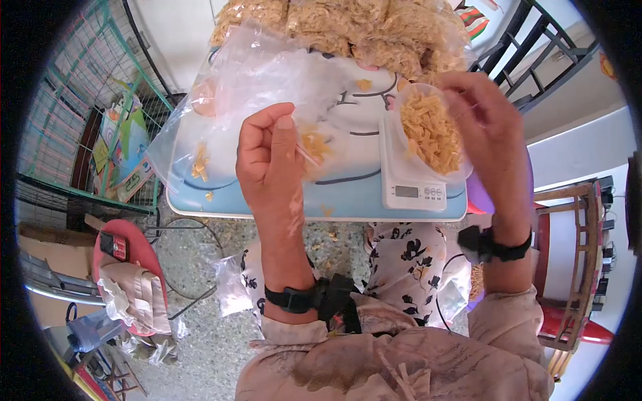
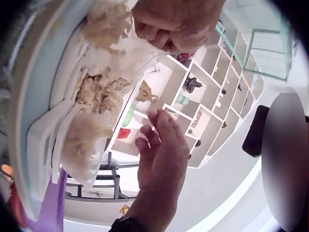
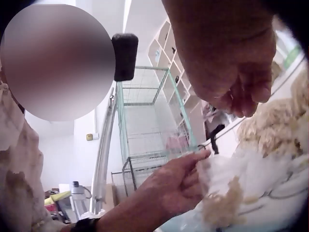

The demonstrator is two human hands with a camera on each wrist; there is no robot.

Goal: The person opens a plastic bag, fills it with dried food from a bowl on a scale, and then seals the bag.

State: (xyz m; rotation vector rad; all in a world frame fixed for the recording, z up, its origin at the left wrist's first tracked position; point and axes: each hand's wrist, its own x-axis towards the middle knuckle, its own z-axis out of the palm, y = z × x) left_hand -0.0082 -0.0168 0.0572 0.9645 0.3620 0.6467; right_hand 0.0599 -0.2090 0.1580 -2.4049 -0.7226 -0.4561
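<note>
My left hand (image 1: 273, 157) pinches the edge of a clear plastic bag (image 1: 251, 73) between thumb and fingers. The bag spreads over the table's left half, and yellowish flat pieces (image 3: 224, 205) show in or behind it in the right wrist view. On a white scale (image 1: 394, 174) stands a clear bowl (image 1: 461, 172) filled with similar pieces (image 1: 431, 130). Beside and above the bowl's right rim is my right hand (image 1: 491, 120). Its fingers look loosely bent, with nothing visible between them in the left wrist view, where the hand (image 2: 164, 159) shows whole.
Several filled bags (image 1: 321, 30) are piled along the table's (image 1: 234, 206) far edge. Loose pieces (image 1: 200, 164) lie at its left. A green wire cage (image 1: 73, 134) stands left, near a red stool (image 1: 155, 267) with a phone and cloth. Black metal bars (image 1: 535, 53) rise at the right.
</note>
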